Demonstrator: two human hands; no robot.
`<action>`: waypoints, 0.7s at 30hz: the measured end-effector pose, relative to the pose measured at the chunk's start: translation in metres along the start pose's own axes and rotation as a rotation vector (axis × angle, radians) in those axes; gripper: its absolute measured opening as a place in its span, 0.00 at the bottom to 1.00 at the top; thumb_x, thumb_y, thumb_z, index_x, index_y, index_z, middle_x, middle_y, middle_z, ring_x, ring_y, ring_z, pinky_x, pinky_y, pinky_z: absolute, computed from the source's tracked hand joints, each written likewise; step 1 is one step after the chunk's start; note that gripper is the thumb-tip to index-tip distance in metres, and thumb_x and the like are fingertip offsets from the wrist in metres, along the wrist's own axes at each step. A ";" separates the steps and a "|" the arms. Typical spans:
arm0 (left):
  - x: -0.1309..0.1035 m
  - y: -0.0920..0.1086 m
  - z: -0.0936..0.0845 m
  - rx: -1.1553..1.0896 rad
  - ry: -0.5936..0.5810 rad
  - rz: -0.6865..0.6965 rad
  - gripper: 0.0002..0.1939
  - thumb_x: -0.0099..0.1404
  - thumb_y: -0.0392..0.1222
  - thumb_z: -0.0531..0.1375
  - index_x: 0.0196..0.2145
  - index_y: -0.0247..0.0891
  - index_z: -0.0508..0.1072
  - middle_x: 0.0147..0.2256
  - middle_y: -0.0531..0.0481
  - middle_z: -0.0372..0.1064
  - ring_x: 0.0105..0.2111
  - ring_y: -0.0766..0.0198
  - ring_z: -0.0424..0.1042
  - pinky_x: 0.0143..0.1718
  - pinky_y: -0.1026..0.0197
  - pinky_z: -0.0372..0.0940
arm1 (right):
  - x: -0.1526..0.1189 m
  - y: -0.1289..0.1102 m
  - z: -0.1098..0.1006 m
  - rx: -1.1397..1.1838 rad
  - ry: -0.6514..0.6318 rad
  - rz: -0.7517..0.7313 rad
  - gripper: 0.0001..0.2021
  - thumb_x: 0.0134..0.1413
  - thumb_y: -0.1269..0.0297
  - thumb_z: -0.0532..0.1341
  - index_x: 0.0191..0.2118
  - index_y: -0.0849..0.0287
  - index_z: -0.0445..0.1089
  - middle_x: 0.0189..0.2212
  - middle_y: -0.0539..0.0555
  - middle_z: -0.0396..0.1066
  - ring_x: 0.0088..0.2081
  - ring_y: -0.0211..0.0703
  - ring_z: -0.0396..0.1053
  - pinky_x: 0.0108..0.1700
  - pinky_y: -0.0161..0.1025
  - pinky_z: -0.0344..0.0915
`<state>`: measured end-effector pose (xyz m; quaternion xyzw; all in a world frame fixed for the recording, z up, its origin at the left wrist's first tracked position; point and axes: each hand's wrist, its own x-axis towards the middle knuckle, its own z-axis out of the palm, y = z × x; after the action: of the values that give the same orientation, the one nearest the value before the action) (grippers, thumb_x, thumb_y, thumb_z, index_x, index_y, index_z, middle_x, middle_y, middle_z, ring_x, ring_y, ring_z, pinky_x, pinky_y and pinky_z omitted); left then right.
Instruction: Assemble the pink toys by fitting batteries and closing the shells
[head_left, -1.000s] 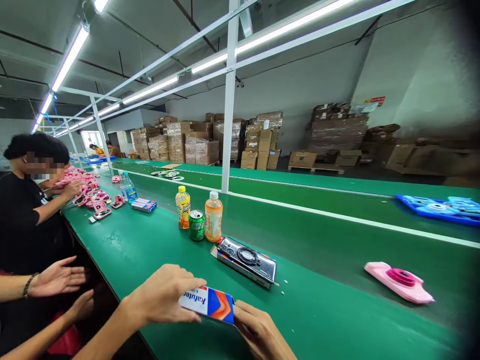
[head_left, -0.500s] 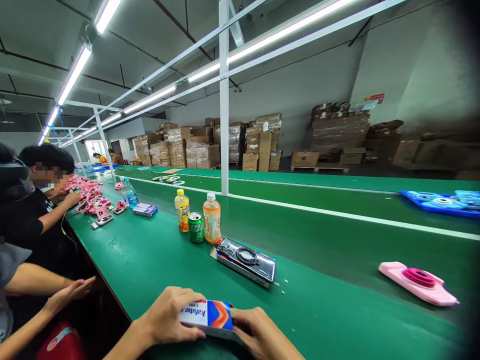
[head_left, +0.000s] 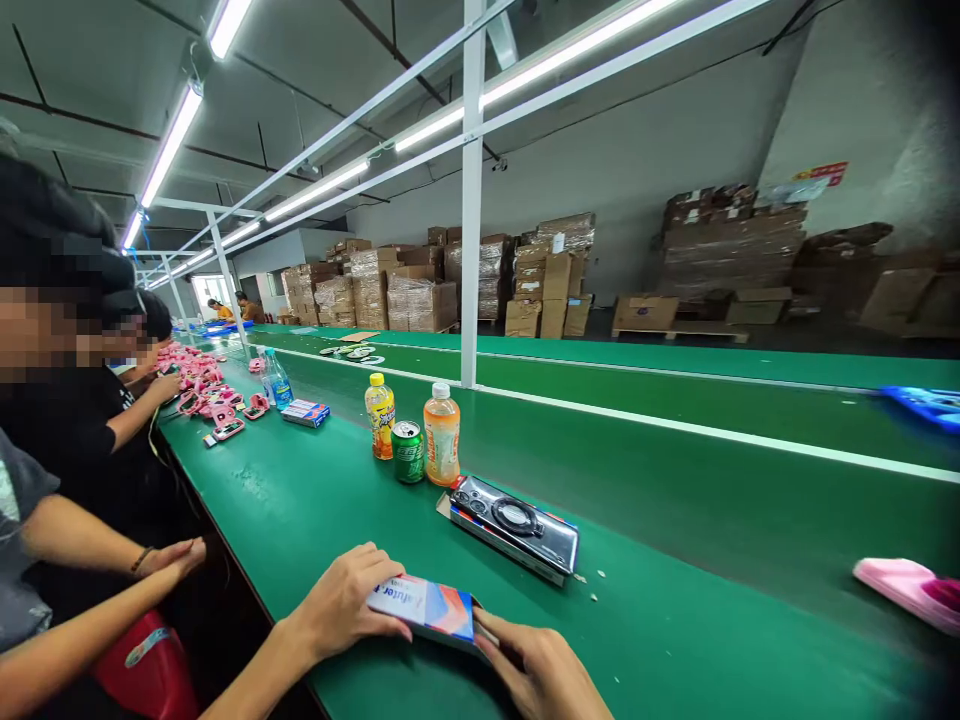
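Observation:
Close to the table's near edge, my left hand [head_left: 351,603] is closed around the left end of a small white, blue and orange Kafuter box [head_left: 429,606]. At the box's right end, my right hand [head_left: 534,660] is closed with thumb and fingers on the end flap; what lies inside the box is hidden. Beyond my hands, a shiny dark phone with a ring on its back [head_left: 517,522] rests on another flat box [head_left: 480,540]. Behind it stand an orange drink bottle [head_left: 442,440], a green can [head_left: 408,455] and a yellow-capped bottle [head_left: 380,420].
On the left, a co-worker's hands [head_left: 176,562] are held beside the table edge. Pink cases [head_left: 202,385] lie heaped farther along the green table [head_left: 360,500]. A pink case [head_left: 907,590] and a blue tray [head_left: 926,403] lie at right. A white post [head_left: 472,220] rises mid-table.
The view has turned left, so the tabletop things appear farther right. Both hands stay on the box, which looks more tilted. The pink case and blue tray have shifted toward the right edge.

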<state>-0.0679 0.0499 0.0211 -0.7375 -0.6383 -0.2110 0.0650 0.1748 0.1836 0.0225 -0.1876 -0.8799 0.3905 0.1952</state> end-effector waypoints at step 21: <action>-0.004 0.046 -0.005 0.249 0.287 0.082 0.28 0.61 0.54 0.70 0.53 0.39 0.69 0.45 0.42 0.73 0.44 0.51 0.72 0.46 0.48 0.70 | 0.009 -0.001 -0.016 0.497 -0.144 0.101 0.31 0.44 0.30 0.67 0.22 0.58 0.81 0.27 0.57 0.76 0.36 0.55 0.73 0.44 0.45 0.73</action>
<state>-0.0244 0.0364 0.0317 -0.7116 -0.6130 -0.2304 0.2546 0.1741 0.1970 0.0351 -0.1493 -0.7580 0.6164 0.1526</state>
